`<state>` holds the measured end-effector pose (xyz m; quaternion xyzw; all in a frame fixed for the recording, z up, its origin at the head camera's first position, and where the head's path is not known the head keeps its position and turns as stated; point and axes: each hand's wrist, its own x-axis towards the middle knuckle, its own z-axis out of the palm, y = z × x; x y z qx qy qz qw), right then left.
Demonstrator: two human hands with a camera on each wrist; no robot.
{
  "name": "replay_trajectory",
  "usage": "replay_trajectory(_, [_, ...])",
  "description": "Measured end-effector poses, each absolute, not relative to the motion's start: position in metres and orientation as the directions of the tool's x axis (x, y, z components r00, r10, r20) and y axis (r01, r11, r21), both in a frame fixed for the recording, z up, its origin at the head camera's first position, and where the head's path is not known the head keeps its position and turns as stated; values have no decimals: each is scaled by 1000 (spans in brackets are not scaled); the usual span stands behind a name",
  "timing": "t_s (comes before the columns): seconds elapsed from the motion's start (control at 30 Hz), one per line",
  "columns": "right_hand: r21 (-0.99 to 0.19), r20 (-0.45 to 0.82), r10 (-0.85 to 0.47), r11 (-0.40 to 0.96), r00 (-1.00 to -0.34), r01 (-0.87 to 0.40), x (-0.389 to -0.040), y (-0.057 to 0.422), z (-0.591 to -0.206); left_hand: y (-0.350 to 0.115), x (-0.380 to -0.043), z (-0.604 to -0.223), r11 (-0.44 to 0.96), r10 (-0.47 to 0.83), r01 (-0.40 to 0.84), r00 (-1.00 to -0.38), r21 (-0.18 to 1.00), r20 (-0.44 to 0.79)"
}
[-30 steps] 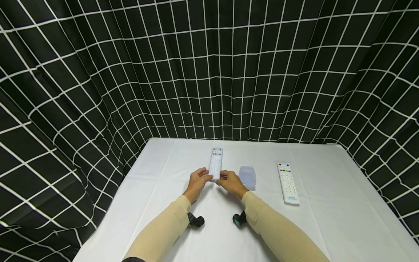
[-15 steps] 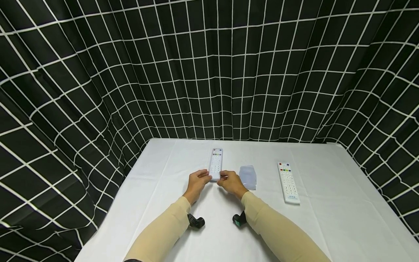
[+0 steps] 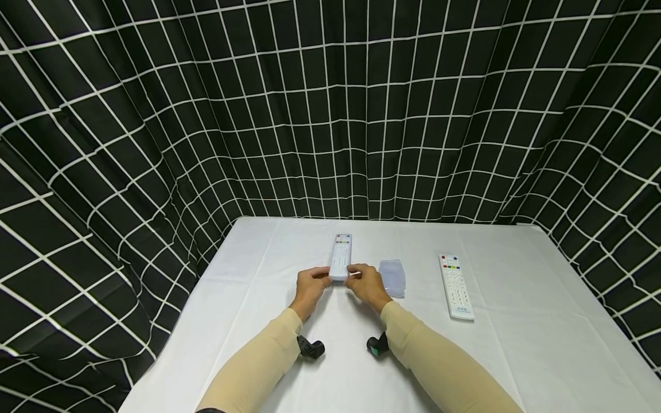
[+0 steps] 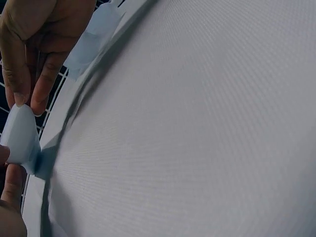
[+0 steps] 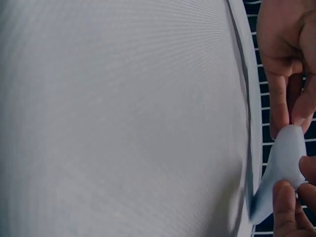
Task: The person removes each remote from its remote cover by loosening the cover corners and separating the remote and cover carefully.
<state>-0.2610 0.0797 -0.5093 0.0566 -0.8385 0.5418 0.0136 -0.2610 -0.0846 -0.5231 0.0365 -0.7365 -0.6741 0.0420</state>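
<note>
A white remote control (image 3: 341, 252) lies lengthwise at the middle back of the table, its buttons dulled by a translucent sleeve. My left hand (image 3: 311, 287) pinches its near end from the left, thumb and fingers at the corner. On the other side, my right hand (image 3: 365, 282) pinches the right corner. Both wrist views look at that smooth, pale end of the remote control (image 4: 20, 136), which is tipped up between the fingertips. Just right of my right hand lies a flat, clear plastic sleeve (image 3: 393, 276), seen in part behind the right hand in the left wrist view.
Farther right, a second white remote control (image 3: 456, 289) with coloured buttons lies face up and uncovered. A white cloth covers the table (image 3: 542, 321). Black curtains (image 3: 361, 115) with a white grid stand behind and at both sides.
The near end of the sleeved remote control has risen a little, both hands still pinching it. My right hand has shifted slightly up. The loose sleeve and second remote control lie as before.
</note>
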Motion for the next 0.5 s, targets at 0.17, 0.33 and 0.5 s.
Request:
replay_trajectory(0.17, [-899, 167, -29, 405, -986, -164, -262, 80, -509, -83, -260, -520, 101, -140, -4, -990, 995, 11])
replay_trajectory(0.33, [-897, 162, 4, 418, -987, -146, -262, 80, -506, -81, -259, -519, 71, -143, -12, -990, 997, -2])
replay_trajectory(0.5, [-896, 159, 18, 424, -987, -136, -264, 79, -505, -81, -257, -521, 80, -154, -7, -988, 997, 6])
